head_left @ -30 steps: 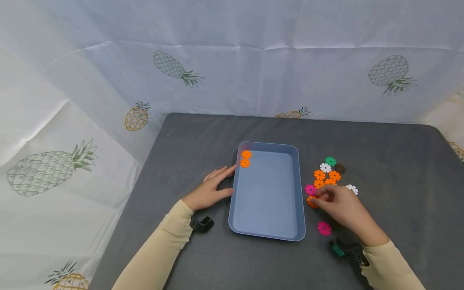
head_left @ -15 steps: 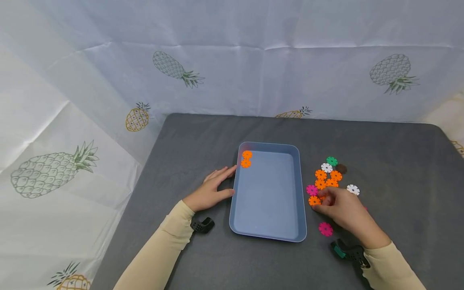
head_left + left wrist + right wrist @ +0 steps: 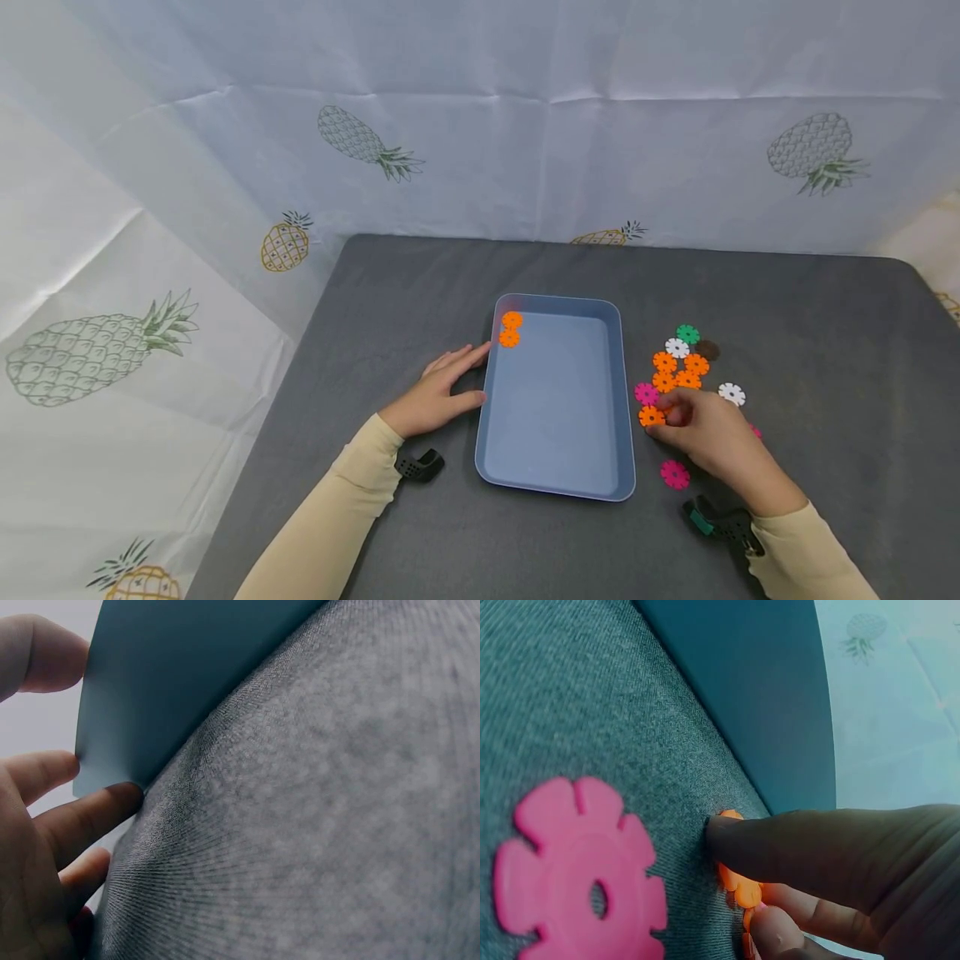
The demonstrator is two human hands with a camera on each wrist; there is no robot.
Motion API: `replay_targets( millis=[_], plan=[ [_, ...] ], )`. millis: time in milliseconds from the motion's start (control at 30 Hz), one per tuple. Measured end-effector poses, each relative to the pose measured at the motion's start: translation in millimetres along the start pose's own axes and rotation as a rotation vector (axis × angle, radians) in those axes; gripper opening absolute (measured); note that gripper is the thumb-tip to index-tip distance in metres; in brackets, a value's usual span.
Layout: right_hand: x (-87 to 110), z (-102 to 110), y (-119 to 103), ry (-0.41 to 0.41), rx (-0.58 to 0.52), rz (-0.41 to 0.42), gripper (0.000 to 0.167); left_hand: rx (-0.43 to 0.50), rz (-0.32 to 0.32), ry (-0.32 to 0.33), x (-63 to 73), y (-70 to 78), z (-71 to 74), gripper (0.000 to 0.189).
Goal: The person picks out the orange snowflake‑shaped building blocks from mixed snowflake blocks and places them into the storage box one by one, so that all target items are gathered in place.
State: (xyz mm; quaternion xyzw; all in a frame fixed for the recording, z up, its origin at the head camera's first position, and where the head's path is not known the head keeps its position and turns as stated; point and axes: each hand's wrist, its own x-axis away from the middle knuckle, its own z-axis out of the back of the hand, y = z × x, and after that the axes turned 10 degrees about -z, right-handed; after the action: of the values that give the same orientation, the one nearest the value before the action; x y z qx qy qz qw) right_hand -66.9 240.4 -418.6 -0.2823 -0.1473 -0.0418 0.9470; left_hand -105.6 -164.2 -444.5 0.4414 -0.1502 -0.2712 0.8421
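Note:
Two orange flower-shaped notched discs (image 3: 510, 328) lie in the far left corner of a blue-grey tray (image 3: 483, 425). With spread, nearly straight fingers, my left hand (image 3: 435, 398) touches the tray's left side; its fingertips meet the tray wall (image 3: 142, 690) in the left wrist view. Right of the tray, my right hand (image 3: 708, 425) pinches an orange flower-shaped disc (image 3: 649, 417) between thumb and fingers, down at the table. The thumb hides part of that orange disc (image 3: 748, 894) in the right wrist view. A pink disc (image 3: 581, 874) lies nearer the camera there.
Beyond my right hand lie several more orange discs (image 3: 665, 362), a pink one (image 3: 646, 393), white ones (image 3: 732, 394), a green one (image 3: 687, 334) and a dark brown one (image 3: 707, 350). The grey table (image 3: 825, 358) meets a pineapple-print cloth (image 3: 480, 167) behind.
My right hand has shifted slightly toward me and right, with its fingertips now around the near orange disc, which shows more fully. My left hand stays at the tray.

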Motion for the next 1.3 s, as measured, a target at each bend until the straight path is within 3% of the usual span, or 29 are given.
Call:
replay_targets(
  millis=[333,733,933,1300],
  plan=[
    [2.8,-2.5,-3.2,0.054,0.002,0.039,0.026,0.004,0.002,0.006,0.6,-0.8,-0.4,0.075],
    [5.0,1.7,-8.1,0.052,0.004,0.064,0.015,-0.005,0.010,0.012,0.9,-2.4,-1.4,0.075],
    [2.2,3.7,-11.3,0.054,-0.014,0.051,0.018,-0.008,-0.001,0.010,-0.2,-3.4,-1.3,0.075],
    [1.6,16.8,-27.8,0.126,-0.113,0.003,0.019,-0.004,0.005,0.009,0.6,0.0,-0.6,0.074]
  ],
)
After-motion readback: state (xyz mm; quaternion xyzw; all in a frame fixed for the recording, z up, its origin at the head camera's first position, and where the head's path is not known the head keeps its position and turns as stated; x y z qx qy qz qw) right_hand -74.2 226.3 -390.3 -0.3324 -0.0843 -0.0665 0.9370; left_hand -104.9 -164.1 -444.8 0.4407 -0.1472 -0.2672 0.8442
